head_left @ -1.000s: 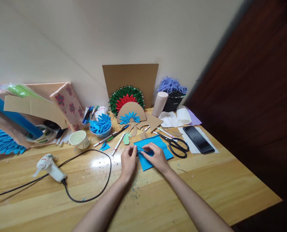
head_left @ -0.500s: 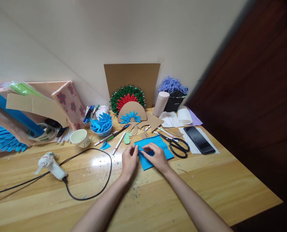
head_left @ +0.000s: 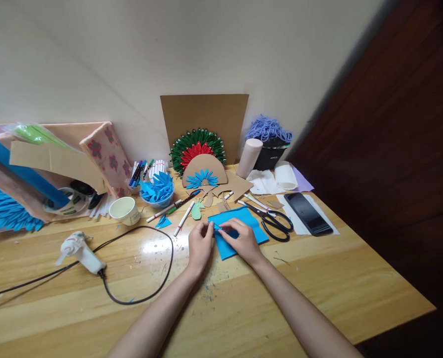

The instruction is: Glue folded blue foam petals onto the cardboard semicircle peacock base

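My left hand [head_left: 201, 243] and my right hand [head_left: 242, 243] are close together, both pinching a small folded piece of blue paper [head_left: 217, 226] between thumbs and fingers. Beneath them a larger blue sheet [head_left: 253, 223] lies flat on the table. Black-handled scissors [head_left: 277, 224] rest at the sheet's right edge, to the right of my right hand. Beyond my left hand are a white marker [head_left: 184, 219] and a green paper cutout [head_left: 196, 210]. A bowl of folded blue pieces [head_left: 157, 191] stands further back on the left.
A glue gun [head_left: 81, 252] lies at left, its black cord looping across the table. Near it stands a paper cup [head_left: 125, 211]. A phone [head_left: 308, 214] lies at right. Along the wall are a cardboard half-disc with blue petals [head_left: 205, 169], a cardboard sheet [head_left: 206, 112] and purple yarn [head_left: 268, 129].
The view has shifted very slightly. Both hands keep their place over the blue sheet, with the fingers moving only a little on the small blue piece.
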`<action>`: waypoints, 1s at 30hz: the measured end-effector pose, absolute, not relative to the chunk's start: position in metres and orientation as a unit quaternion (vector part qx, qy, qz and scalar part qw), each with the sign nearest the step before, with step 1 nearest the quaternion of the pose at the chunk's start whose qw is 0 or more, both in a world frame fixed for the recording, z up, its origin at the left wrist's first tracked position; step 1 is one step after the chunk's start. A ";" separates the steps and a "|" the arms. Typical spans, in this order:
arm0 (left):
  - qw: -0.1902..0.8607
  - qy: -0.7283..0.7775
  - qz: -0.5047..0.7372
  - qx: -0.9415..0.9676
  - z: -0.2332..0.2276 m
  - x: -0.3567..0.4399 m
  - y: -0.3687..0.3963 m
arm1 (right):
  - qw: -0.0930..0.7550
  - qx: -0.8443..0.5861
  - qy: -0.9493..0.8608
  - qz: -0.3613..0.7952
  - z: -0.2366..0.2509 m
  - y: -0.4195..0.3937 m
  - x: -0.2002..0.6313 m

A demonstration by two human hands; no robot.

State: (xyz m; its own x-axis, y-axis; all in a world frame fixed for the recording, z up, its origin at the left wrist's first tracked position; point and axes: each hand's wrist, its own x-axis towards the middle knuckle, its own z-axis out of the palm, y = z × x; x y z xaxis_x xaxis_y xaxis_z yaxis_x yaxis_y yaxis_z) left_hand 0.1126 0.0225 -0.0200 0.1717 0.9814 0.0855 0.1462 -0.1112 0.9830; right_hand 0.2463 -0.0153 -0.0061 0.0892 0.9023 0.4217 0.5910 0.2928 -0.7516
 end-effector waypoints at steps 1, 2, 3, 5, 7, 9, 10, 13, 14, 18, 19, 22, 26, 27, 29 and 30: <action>0.473 0.469 0.442 0.601 -0.020 0.113 0.023 | 0.470 -0.569 -0.654 0.165 -0.006 -0.015 0.246; 0.472 0.470 0.442 0.601 -0.020 0.113 0.023 | 0.471 -0.569 -0.654 0.163 -0.007 -0.015 0.246; 0.472 0.471 0.443 0.599 -0.020 0.113 0.023 | 0.472 -0.568 -0.654 0.162 -0.007 -0.015 0.246; 0.473 0.472 0.445 0.596 -0.020 0.113 0.023 | 0.473 -0.570 -0.653 0.157 -0.006 -0.015 0.246; 0.476 0.471 0.445 0.594 -0.019 0.113 0.023 | 0.471 -0.574 -0.652 0.152 -0.006 -0.016 0.246; 0.479 0.471 0.445 0.592 -0.019 0.113 0.023 | 0.472 -0.577 -0.650 0.148 -0.005 -0.016 0.246; 0.481 0.470 0.446 0.590 -0.019 0.113 0.023 | 0.473 -0.577 -0.650 0.146 -0.005 -0.016 0.245; 0.483 0.472 0.446 0.587 -0.018 0.113 0.023 | 0.473 -0.577 -0.651 0.139 -0.005 -0.016 0.245; 0.482 0.473 0.445 0.588 -0.019 0.113 0.023 | 0.471 -0.576 -0.654 0.137 -0.005 -0.016 0.245; 0.480 0.474 0.439 0.594 -0.020 0.112 0.023 | 0.466 -0.574 -0.660 0.130 -0.005 -0.015 0.245; 0.479 0.475 0.437 0.595 -0.019 0.112 0.023 | 0.467 -0.574 -0.660 0.130 -0.005 -0.015 0.245; 0.474 0.479 0.432 0.600 -0.018 0.112 0.023 | 0.470 -0.572 -0.659 0.133 -0.004 -0.015 0.245; 0.474 0.476 0.434 0.601 -0.017 0.112 0.023 | 0.468 -0.573 -0.657 0.143 -0.004 -0.016 0.246; 0.475 0.475 0.435 0.600 -0.017 0.112 0.023 | 0.467 -0.573 -0.657 0.145 -0.005 -0.016 0.246; 0.476 0.474 0.437 0.597 -0.018 0.113 0.023 | 0.468 -0.574 -0.655 0.148 -0.005 -0.016 0.246; 0.477 0.474 0.438 0.596 -0.018 0.113 0.023 | 0.469 -0.574 -0.654 0.150 -0.005 -0.016 0.246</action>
